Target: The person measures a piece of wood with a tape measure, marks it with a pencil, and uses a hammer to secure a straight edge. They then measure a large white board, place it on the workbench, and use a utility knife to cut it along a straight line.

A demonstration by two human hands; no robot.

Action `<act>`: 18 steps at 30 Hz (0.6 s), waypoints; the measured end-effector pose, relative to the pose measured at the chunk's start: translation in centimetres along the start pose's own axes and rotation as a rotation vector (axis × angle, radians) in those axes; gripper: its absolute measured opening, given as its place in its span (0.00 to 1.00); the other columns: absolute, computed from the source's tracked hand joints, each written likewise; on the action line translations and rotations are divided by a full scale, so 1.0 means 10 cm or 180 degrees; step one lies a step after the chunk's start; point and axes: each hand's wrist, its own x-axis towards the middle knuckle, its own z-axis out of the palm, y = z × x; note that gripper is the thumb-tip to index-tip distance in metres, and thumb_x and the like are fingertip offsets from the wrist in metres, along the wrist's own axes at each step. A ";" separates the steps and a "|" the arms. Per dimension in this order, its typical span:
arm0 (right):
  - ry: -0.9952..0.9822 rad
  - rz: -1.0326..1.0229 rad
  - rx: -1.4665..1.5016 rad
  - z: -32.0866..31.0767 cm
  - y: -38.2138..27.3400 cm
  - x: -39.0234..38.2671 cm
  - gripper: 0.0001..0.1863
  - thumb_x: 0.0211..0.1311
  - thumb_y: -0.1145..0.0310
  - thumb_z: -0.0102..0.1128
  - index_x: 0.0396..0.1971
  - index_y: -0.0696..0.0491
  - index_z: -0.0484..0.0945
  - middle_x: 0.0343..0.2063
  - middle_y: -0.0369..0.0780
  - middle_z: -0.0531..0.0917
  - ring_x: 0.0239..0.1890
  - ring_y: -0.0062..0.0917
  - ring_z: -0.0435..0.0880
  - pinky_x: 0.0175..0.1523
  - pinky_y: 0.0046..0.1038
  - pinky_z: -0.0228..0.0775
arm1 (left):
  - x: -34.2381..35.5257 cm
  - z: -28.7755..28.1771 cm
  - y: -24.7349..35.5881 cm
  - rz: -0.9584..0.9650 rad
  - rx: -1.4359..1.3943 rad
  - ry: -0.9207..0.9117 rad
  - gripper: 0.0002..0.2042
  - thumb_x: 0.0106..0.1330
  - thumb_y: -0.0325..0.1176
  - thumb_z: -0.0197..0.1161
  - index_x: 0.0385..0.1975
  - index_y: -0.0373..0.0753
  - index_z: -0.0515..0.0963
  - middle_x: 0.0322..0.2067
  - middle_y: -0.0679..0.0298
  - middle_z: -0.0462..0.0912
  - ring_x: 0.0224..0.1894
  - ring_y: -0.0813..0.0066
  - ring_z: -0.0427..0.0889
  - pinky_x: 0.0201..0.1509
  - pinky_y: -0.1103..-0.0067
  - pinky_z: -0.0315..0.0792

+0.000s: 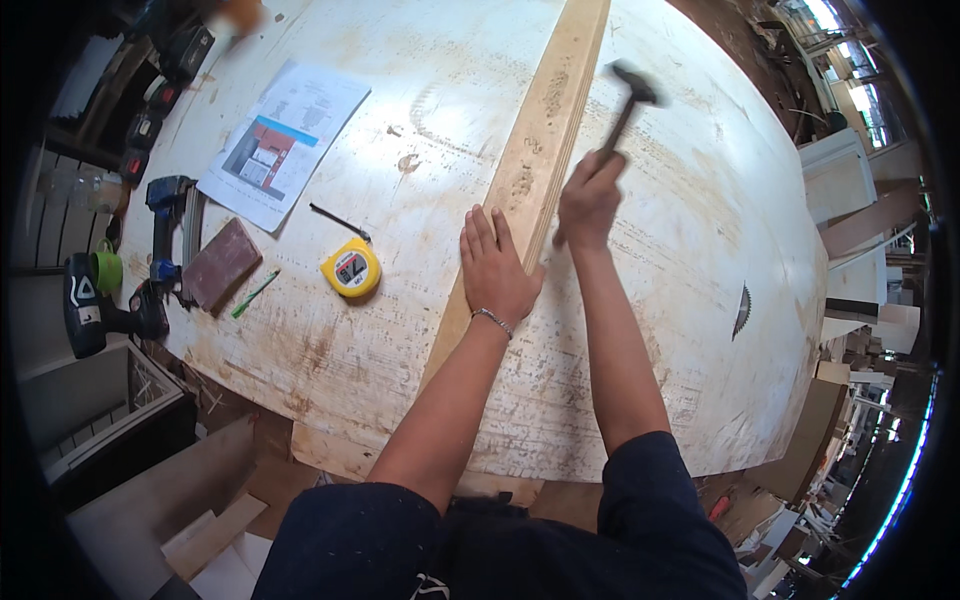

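My left hand lies flat, fingers together, pressing on a long pale wooden strip that runs from the table's near edge to its far side. My right hand grips the handle of a hammer, raised a little above the strip; the dark hammer head is blurred. A thin bracelet circles my left wrist. The strip rests on a large worn white worktable.
A yellow tape measure, a dark pencil-like tool, a green marker, a brown block and a printed sheet lie left. Power tools line the left edge. A saw blade protrudes at right.
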 end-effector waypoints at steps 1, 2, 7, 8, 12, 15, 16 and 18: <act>-0.0149 0.0024 -0.0340 0.11 0.22 0.03 0.18 0.75 0.60 0.46 0.51 0.60 0.64 0.31 0.66 0.82 0.35 0.66 0.82 0.44 0.57 0.76 | 0.01 -0.01 0.02 0.0026 -0.0023 -0.0021 0.51 0.57 0.52 0.69 0.74 0.27 0.51 0.74 0.37 0.49 0.78 0.48 0.46 0.81 0.62 0.42; -0.1084 0.0185 -0.0990 0.08 0.25 0.10 0.18 0.75 0.61 0.45 0.52 0.60 0.63 0.32 0.67 0.82 0.37 0.65 0.82 0.45 0.57 0.76 | -0.03 -0.01 0.00 -0.0001 -0.0023 -0.0078 0.51 0.57 0.52 0.69 0.74 0.27 0.51 0.74 0.37 0.50 0.78 0.47 0.46 0.81 0.62 0.42; -0.0949 0.0425 -0.0581 0.12 0.02 0.20 0.18 0.72 0.62 0.47 0.52 0.61 0.65 0.38 0.66 0.83 0.42 0.62 0.84 0.46 0.53 0.78 | -0.01 -0.01 -0.03 0.0025 0.0050 0.0051 0.51 0.58 0.52 0.69 0.74 0.27 0.51 0.73 0.36 0.50 0.78 0.45 0.48 0.81 0.60 0.43; -0.0945 0.0471 -0.0730 0.21 0.21 0.21 0.18 0.71 0.63 0.48 0.52 0.61 0.66 0.38 0.65 0.83 0.44 0.61 0.84 0.46 0.52 0.78 | -0.02 0.00 0.02 0.0124 0.0036 0.0031 0.51 0.58 0.52 0.69 0.74 0.27 0.52 0.73 0.36 0.50 0.78 0.45 0.48 0.81 0.60 0.43; -0.0903 0.0931 0.0148 -0.20 0.23 0.36 0.23 0.71 0.61 0.50 0.56 0.64 0.66 0.34 0.57 0.85 0.35 0.45 0.89 0.40 0.42 0.82 | 0.05 -0.01 0.11 0.0202 -0.0047 0.0074 0.50 0.58 0.53 0.69 0.73 0.26 0.53 0.73 0.35 0.51 0.77 0.44 0.48 0.80 0.59 0.44; -0.0778 0.0905 0.1124 -0.57 -0.38 -0.56 0.27 0.73 0.60 0.52 0.64 0.60 0.64 0.26 0.48 0.83 0.21 0.32 0.85 0.30 0.31 0.79 | -0.02 -0.01 -0.21 0.0174 -0.0100 0.0116 0.48 0.62 0.56 0.65 0.73 0.26 0.55 0.73 0.35 0.51 0.78 0.44 0.48 0.80 0.60 0.44; -0.0917 0.1017 0.1350 -0.61 -0.30 -0.92 0.24 0.75 0.60 0.50 0.66 0.54 0.64 0.23 0.43 0.80 0.21 0.27 0.83 0.28 0.29 0.75 | -0.02 -0.04 -0.29 0.0258 -0.0168 0.0016 0.47 0.64 0.57 0.63 0.73 0.26 0.55 0.73 0.36 0.52 0.78 0.46 0.48 0.80 0.61 0.44; -0.0372 0.0347 0.0694 -0.68 0.11 -1.84 0.24 0.78 0.60 0.48 0.66 0.55 0.64 0.21 0.41 0.76 0.21 0.25 0.80 0.28 0.31 0.72 | 0.06 -0.20 -0.42 0.0634 -0.0345 -0.0361 0.42 0.68 0.57 0.57 0.73 0.29 0.57 0.74 0.39 0.54 0.78 0.50 0.50 0.80 0.62 0.44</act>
